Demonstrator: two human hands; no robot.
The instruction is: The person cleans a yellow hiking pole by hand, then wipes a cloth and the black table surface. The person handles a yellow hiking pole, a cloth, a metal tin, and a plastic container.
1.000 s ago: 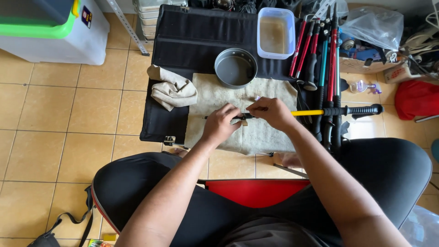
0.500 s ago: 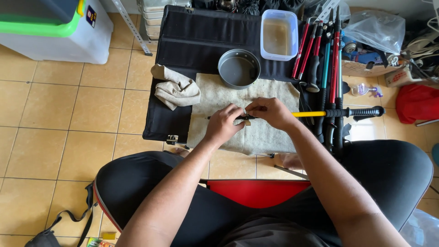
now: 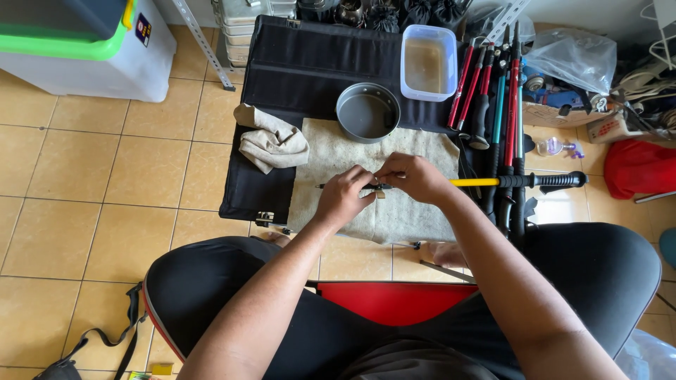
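Both hands pinched on a trekking pole over a beige towel

The left hand (image 3: 343, 199) and right hand (image 3: 415, 176) stay clamped together on the yellow-shafted trekking pole (image 3: 486, 181), barely shifted in the last second; work at its small joint looks unfinished, grey pan (image 3: 367, 112) just beyond.

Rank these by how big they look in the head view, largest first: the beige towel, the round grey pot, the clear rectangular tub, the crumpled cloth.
1. Beige towel
2. Crumpled cloth, round grey pot and clear rectangular tub: too alike to rank.
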